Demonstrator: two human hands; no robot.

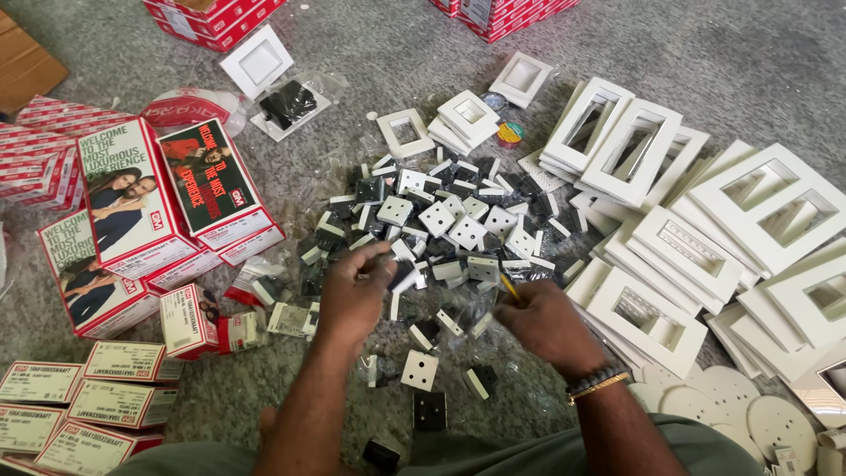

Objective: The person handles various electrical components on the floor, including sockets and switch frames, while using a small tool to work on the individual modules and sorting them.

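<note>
Here your left hand [352, 295] pinches a switch [401, 275]; your right hand [539, 322], just right of it, grips perhaps a screwdriver [509, 287].

White frame plates [648, 308] stacked right, red cartons [132, 203] left (some opened), round white discs [749, 410], grey floor [731, 62]

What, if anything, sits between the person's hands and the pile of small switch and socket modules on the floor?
Nothing visible does. The left hand is already at the near edge of the module pile, fingers pinching a small piece there. The right hand, holding a thin yellow-tipped tool, rests against the same pile. The white frame plates lie off to the right.
</note>
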